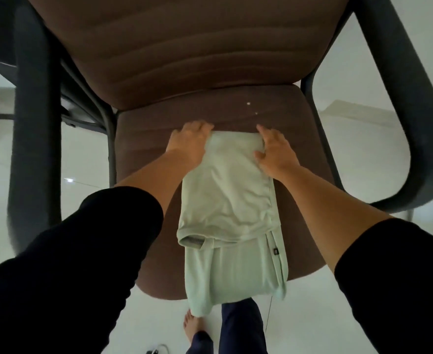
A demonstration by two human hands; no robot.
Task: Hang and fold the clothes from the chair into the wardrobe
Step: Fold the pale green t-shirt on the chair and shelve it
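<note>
A pale green garment [229, 208] lies folded long on the brown chair [281, 118] seat, its near end hanging off the front edge at 6 o'clock. The left hand [188, 143] holds the far corner at 11 o'clock, fingers curled over the cloth. The right hand [274, 152] holds the corner at 1 o'clock (thumb on top, fingers bent round the edge). Bare feet [192, 325] stand on the white floor [363, 149] below.

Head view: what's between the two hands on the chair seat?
The far folded edge of the pale green garment spans the gap between left hand and right hand, lying on the brown seat.
</note>
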